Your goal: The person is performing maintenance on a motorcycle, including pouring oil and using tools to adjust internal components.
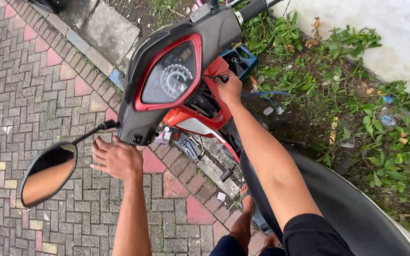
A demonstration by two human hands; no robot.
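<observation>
Right hand: my right hand (229,88) is up at the key (218,77), fingers pinched shut around it. The key sits at the very tip of the grip, poking out to the left of the knuckles, in the lock just below the dash.

Left hand: my left hand (116,159) is loosely curled around the left end of the handlebar, below the black cover. I can't see the bar itself under the palm, so can't tell how firm that hold is.

Scooter: red and black scooter (186,71), leaning across the view, front end pointing up-left. Speedometer (171,78) faces me, right between the two hands.

Mirror: the left mirror (48,173) hangs on its stalk just left of my left hand, close but not touching.

Seat: black seat (342,204) runs under my right forearm toward bottom right.

Ground: patterned brick paving (34,95) on the left, weeds and litter (357,118) on the right by a pale wall.

Foot: my sandaled foot (246,199) is down on the bricks beside the scooter.
</observation>
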